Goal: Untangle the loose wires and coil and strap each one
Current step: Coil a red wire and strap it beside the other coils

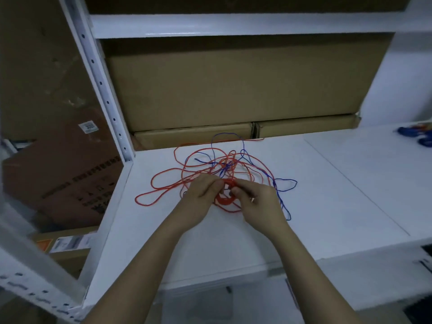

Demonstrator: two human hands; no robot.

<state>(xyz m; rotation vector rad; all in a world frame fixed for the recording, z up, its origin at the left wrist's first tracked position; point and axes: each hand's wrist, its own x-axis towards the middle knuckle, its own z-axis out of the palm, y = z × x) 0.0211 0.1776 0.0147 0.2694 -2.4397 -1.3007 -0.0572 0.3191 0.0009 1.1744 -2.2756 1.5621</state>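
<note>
Nearest, the left hand [203, 192] and right hand [253, 200] meet over the white shelf [315, 206], both pinching a small red coil [225, 199] between them, while the loose red wire [168, 181] and blue wire [284, 183] sprawl just beyond, tangled toward the far side.

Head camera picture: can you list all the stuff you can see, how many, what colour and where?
red wire: one tangle, red, spread on the shelf, partly wound into a small coil between the hands
blue wire: one, blue, tangled with the red wire, trailing to the right
shelf: one, white, under the wires
cardboard boxes: three, brown, at the back of the shelf
small bundles: blue with a bit of orange, count unclear, far right edge
left hand: one, pinching the red coil
right hand: one, pinching the red coil
</note>
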